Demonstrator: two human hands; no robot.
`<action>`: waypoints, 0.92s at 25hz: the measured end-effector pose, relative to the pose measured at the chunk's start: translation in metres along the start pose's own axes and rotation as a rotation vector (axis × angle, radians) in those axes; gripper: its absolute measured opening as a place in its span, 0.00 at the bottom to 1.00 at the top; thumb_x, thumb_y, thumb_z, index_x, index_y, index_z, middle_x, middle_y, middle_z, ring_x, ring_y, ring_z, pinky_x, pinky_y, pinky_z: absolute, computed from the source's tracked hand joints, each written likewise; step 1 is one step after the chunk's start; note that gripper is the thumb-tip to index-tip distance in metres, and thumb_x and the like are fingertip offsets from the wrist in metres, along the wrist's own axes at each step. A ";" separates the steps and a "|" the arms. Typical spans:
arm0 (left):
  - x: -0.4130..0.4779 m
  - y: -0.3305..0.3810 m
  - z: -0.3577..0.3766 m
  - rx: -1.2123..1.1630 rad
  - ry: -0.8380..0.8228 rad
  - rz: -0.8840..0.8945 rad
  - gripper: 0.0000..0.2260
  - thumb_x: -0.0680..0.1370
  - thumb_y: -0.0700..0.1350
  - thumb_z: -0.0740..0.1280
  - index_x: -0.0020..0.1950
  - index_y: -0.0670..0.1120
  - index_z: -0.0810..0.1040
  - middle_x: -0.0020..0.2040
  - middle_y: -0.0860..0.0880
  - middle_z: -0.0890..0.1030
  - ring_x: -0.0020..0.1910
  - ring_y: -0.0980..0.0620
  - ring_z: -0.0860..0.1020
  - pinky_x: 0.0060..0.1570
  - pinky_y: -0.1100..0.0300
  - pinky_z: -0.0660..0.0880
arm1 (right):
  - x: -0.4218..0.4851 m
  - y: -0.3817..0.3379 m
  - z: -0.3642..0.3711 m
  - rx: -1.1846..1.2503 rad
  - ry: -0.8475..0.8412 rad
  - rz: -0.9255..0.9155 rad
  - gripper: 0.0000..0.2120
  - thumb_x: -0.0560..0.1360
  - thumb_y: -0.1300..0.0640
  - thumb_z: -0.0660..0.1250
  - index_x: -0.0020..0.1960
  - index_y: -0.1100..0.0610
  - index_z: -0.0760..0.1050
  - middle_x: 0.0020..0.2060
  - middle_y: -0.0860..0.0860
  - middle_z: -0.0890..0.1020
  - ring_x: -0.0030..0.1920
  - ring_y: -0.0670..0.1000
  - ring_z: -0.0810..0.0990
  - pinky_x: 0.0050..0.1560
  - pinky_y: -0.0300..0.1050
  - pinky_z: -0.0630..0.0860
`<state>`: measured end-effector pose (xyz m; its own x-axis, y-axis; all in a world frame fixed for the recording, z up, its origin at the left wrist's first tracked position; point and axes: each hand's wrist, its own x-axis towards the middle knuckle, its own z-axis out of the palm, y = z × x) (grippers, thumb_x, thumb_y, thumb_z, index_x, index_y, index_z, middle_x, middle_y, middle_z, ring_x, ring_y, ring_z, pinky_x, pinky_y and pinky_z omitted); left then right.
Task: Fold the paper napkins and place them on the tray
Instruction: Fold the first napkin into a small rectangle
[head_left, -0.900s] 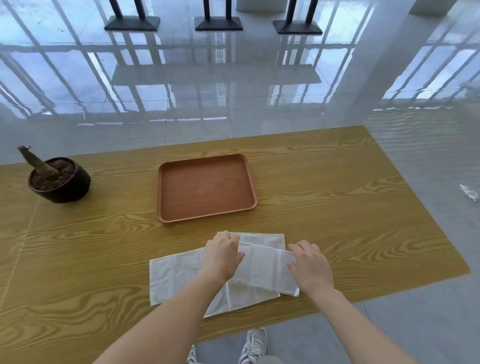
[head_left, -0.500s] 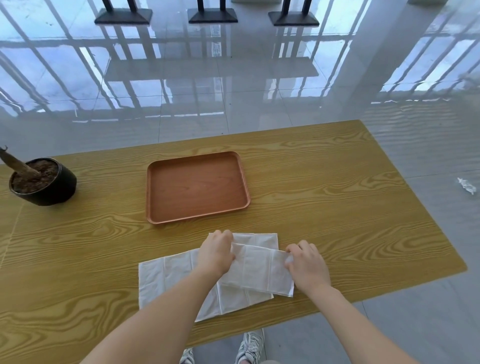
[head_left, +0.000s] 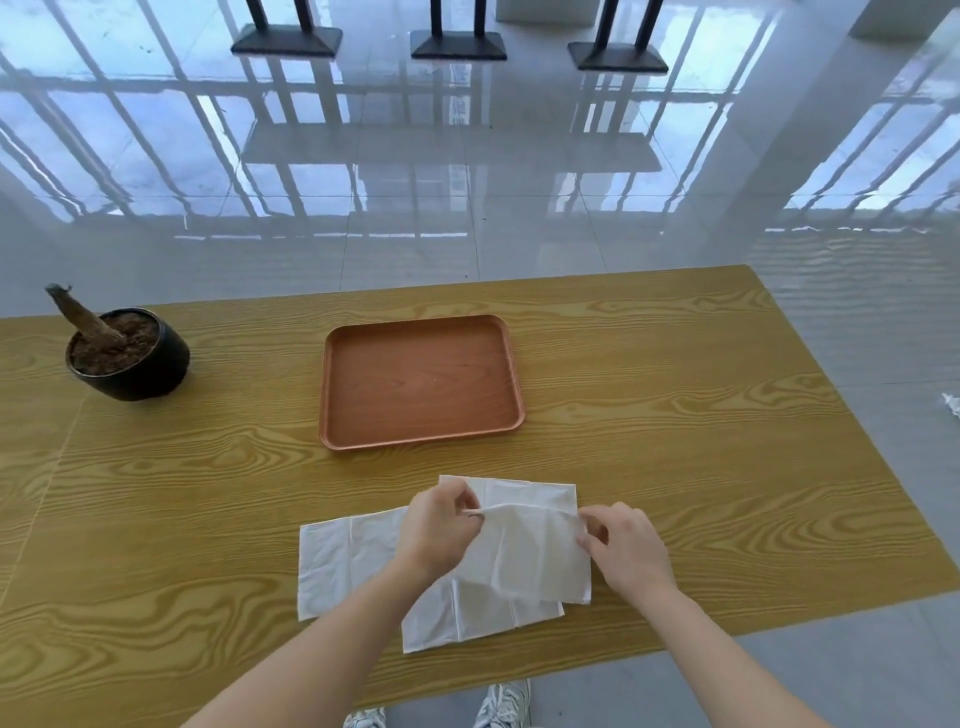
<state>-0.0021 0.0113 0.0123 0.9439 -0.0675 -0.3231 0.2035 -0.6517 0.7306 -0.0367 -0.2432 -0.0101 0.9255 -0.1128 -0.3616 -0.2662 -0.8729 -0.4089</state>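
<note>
Several white paper napkins lie overlapping near the front edge of the wooden table (head_left: 675, 415). The top napkin (head_left: 530, 551) is raised at its far edge, pinched at its left corner by my left hand (head_left: 441, 530) and at its right corner by my right hand (head_left: 623, 551). A second napkin (head_left: 348, 561) lies flat to the left, partly under my left forearm. A third napkin (head_left: 524, 491) shows behind the raised one. The brown tray (head_left: 421, 384) sits empty beyond the napkins, in the middle of the table.
A black pot (head_left: 130, 358) of soil with a cut stem stands at the table's left. Shiny tiled floor surrounds the table, with three black stand bases (head_left: 457, 44) far off. A scrap of white paper (head_left: 951, 404) lies on the floor at right. My shoes (head_left: 498, 706) show below the table edge.
Both hands were pressing flat on the top napkin; now they pinch its far corners and have lifted that edge off the table. The view has shifted slightly.
</note>
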 end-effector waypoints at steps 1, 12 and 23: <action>-0.008 -0.001 -0.006 -0.066 0.023 0.022 0.10 0.71 0.40 0.72 0.35 0.53 0.74 0.33 0.54 0.79 0.34 0.53 0.75 0.31 0.64 0.69 | 0.001 -0.005 0.001 -0.030 -0.003 -0.033 0.08 0.77 0.48 0.68 0.56 0.45 0.79 0.44 0.44 0.75 0.52 0.48 0.71 0.49 0.44 0.71; -0.068 -0.092 -0.126 -0.310 0.449 -0.112 0.10 0.72 0.37 0.71 0.38 0.53 0.79 0.32 0.58 0.79 0.31 0.60 0.74 0.30 0.68 0.69 | 0.012 -0.172 0.030 0.667 -0.246 -0.147 0.04 0.68 0.62 0.70 0.38 0.53 0.79 0.32 0.48 0.81 0.35 0.48 0.79 0.40 0.51 0.80; -0.075 -0.218 -0.216 -0.242 0.616 -0.353 0.08 0.73 0.43 0.71 0.38 0.55 0.80 0.31 0.53 0.80 0.31 0.56 0.76 0.31 0.64 0.71 | 0.025 -0.319 0.128 0.641 -0.392 -0.064 0.03 0.75 0.66 0.67 0.45 0.59 0.78 0.40 0.57 0.83 0.36 0.51 0.80 0.32 0.42 0.79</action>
<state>-0.0614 0.3219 0.0071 0.7719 0.5966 -0.2195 0.5057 -0.3671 0.7807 0.0374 0.0934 0.0040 0.8124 0.2104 -0.5438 -0.4311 -0.4112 -0.8031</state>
